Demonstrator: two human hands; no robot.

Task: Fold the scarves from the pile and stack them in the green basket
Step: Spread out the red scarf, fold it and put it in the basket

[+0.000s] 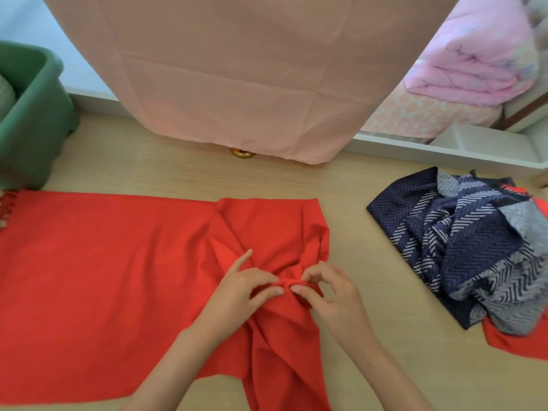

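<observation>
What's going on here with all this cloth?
A person is working on a red scarf spread over a wooden surface. The left hand and right hand both pinch a bunched ridge of it near the middle. Its left part lies flat and its right part is wrinkled. A pile of navy and grey zigzag scarves lies to the right, and the green basket stands at the far left.
</observation>
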